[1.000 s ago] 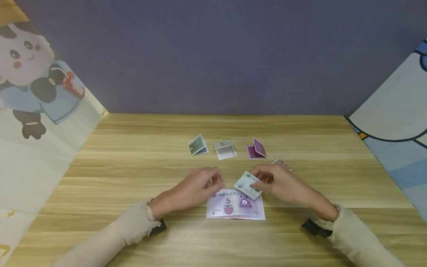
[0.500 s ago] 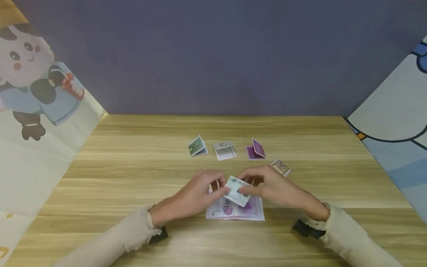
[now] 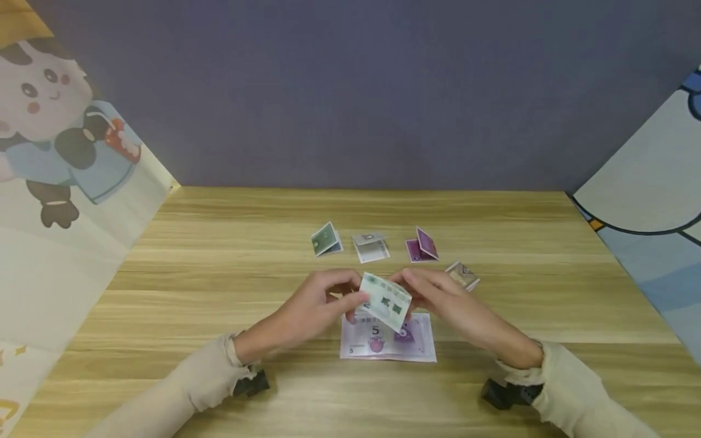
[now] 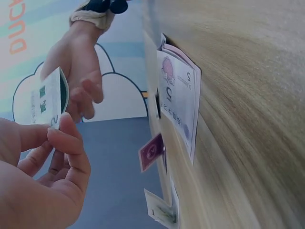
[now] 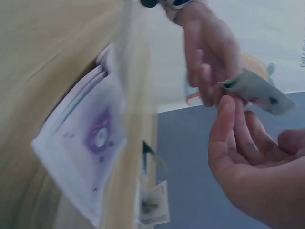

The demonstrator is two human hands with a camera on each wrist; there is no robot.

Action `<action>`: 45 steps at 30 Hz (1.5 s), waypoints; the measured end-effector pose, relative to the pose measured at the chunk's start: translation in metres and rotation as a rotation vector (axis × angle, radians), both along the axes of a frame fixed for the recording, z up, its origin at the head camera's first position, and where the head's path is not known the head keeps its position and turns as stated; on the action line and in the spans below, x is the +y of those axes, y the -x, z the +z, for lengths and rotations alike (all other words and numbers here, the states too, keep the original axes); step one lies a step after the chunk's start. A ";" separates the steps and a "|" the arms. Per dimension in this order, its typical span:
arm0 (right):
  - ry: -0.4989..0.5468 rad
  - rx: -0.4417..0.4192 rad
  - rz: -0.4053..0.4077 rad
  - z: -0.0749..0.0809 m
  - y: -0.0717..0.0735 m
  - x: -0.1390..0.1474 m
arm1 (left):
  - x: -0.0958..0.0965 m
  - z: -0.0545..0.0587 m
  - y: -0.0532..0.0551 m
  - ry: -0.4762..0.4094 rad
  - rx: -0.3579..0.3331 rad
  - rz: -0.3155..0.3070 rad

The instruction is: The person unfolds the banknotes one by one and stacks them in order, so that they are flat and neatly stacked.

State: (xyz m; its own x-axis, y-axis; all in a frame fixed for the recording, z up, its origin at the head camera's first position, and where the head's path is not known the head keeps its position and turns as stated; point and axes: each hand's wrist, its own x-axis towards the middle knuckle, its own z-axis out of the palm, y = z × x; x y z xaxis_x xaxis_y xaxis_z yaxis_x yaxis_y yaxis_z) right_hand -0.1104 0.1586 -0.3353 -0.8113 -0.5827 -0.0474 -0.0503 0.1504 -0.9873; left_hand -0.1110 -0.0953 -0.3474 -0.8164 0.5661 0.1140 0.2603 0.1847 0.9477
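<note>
Clock taken from the green note in the head view, 12 o'clock away from the person.

Green note: thin paper, pale, rectangular, tilted and bowed; held in the air over the purple notes, apart from them. Single sheet or doubled over: cannot tell.

Left hand, at 9 o'clock: grasping the green note, its near corner pinched between thumb and fingers.

Right hand, at 3 o'clock: released, thumb off the paper, fingers loosely bent beside the note's edge. Fingertip contact uncertain.

Purple notes: at 6 o'clock, flat stack, sheets slightly spread at the edges, mid-crease visible. Table: smooth surface, streaked yellow-brown wood grain.

Beyond the hands, small folded notes: dark green between 10 and 11, tented; grey between 11 and 12, flap lifted; magenta near 1, flap upright. Brown note, between 2 and 3, lying by the right hand.

Writing: "5" large on the purple stack, repeated small at the corner; characters along its top edge too blurred to read. Green note carries "2" by the left thumb. Orange wall letters in the left wrist view read "DUC", further lettering cut off.
</note>
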 end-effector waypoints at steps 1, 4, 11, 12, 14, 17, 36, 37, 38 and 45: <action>-0.001 0.014 0.014 -0.003 0.000 -0.001 | 0.000 -0.001 0.001 0.001 0.008 -0.001; -0.018 0.035 0.047 -0.011 -0.002 -0.005 | 0.001 -0.004 0.004 0.000 0.036 -0.010; -0.056 0.036 0.022 -0.020 -0.007 -0.012 | 0.006 -0.010 0.006 0.022 0.127 0.006; -0.074 0.054 0.015 -0.021 -0.007 -0.013 | 0.007 -0.009 0.006 0.036 0.142 0.017; -0.121 0.095 0.000 -0.021 -0.008 -0.013 | 0.007 -0.009 0.005 0.060 0.170 0.034; -0.187 0.142 -0.015 -0.022 -0.008 -0.014 | 0.007 -0.009 0.005 0.103 0.225 0.055; -0.141 0.140 0.033 -0.026 -0.007 -0.008 | 0.001 -0.009 0.006 0.197 0.281 0.032; -0.137 0.144 0.032 -0.026 -0.006 -0.008 | 0.001 -0.009 0.006 0.200 0.272 0.033; -0.128 0.145 0.029 -0.026 -0.006 -0.007 | 0.000 -0.009 0.006 0.204 0.264 0.035; -0.026 0.180 0.040 -0.029 -0.004 0.000 | -0.007 -0.010 0.007 0.219 0.229 0.047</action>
